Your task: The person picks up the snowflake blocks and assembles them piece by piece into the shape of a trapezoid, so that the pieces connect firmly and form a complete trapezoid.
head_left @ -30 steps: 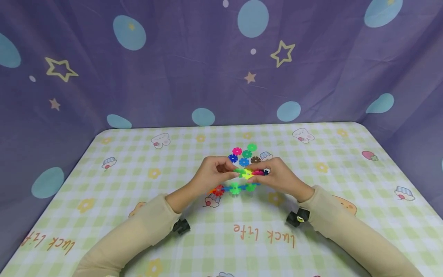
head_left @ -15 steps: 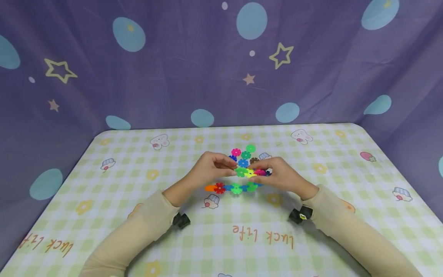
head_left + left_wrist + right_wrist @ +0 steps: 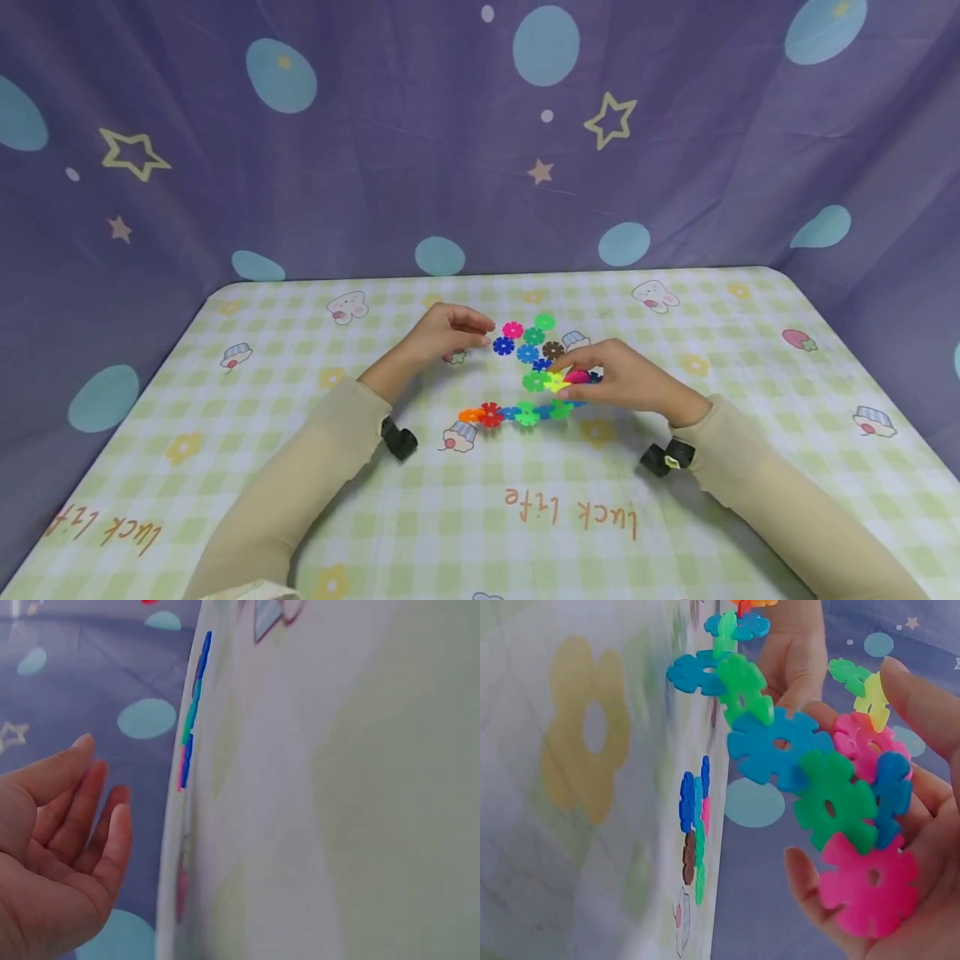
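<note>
My right hand [image 3: 630, 382] holds a chain of interlocking plastic snowflake discs [image 3: 528, 413], pinching it near a yellow disc [image 3: 556, 382]. A bright green disc [image 3: 534, 381] forms one end of the chain; an orange disc [image 3: 471, 415] forms the other. In the right wrist view the chain bends round in front of the palm, with pink [image 3: 870, 885], green [image 3: 836, 802] and blue [image 3: 776, 746] discs slotted together at angles. My left hand [image 3: 446, 335] is empty, fingers loosely bent, just left of a loose dark blue disc [image 3: 503, 346]. The left wrist view shows the same hand [image 3: 67, 840] holding nothing.
Several loose snowflake discs lie on the checked tablecloth [image 3: 360, 517] beyond the chain, among them a pink disc [image 3: 513, 331], a light green disc [image 3: 544, 322] and a brown disc [image 3: 553, 350]. A purple curtain [image 3: 450, 150] hangs behind the table's far edge.
My left hand has let go of the chain's green end and moved away to the left and farther back. The right hand has shifted slightly right with the chain.
</note>
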`<state>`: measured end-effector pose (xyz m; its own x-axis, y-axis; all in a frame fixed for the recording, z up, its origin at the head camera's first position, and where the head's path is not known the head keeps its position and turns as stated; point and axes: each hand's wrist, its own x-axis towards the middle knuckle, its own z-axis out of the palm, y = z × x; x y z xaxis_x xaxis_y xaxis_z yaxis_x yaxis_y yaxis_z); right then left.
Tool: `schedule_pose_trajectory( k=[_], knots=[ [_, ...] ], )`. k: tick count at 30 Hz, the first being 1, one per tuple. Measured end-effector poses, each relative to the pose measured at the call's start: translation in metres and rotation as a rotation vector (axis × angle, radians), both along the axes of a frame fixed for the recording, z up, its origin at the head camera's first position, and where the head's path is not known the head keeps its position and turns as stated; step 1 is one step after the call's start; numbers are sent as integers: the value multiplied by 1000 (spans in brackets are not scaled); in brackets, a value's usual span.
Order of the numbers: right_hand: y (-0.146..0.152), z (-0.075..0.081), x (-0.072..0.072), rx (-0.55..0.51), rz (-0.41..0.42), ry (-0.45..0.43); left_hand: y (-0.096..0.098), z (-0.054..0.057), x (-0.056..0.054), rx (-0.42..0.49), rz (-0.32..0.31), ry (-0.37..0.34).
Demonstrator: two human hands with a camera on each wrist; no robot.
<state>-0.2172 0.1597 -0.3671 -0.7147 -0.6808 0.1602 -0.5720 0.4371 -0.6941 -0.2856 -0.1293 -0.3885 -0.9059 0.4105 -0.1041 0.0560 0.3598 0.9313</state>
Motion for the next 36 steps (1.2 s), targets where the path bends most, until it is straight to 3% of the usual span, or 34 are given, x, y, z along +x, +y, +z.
schedule_pose_trajectory(
  k=[9,18,25,36],
  knots=[
    [3,6,-9,0,67,-52,1,-18,-21,-107,-89,-6],
    [-1,4,-15,-55,104,-49,13,-16,-22,-193,-123,17],
    [-1,6,-15,-89,148,-99,15,-16,-24,-237,-128,53],
    [-2,7,-18,-56,207,-96,17,-18,-24,-226,-159,67]
  ],
)
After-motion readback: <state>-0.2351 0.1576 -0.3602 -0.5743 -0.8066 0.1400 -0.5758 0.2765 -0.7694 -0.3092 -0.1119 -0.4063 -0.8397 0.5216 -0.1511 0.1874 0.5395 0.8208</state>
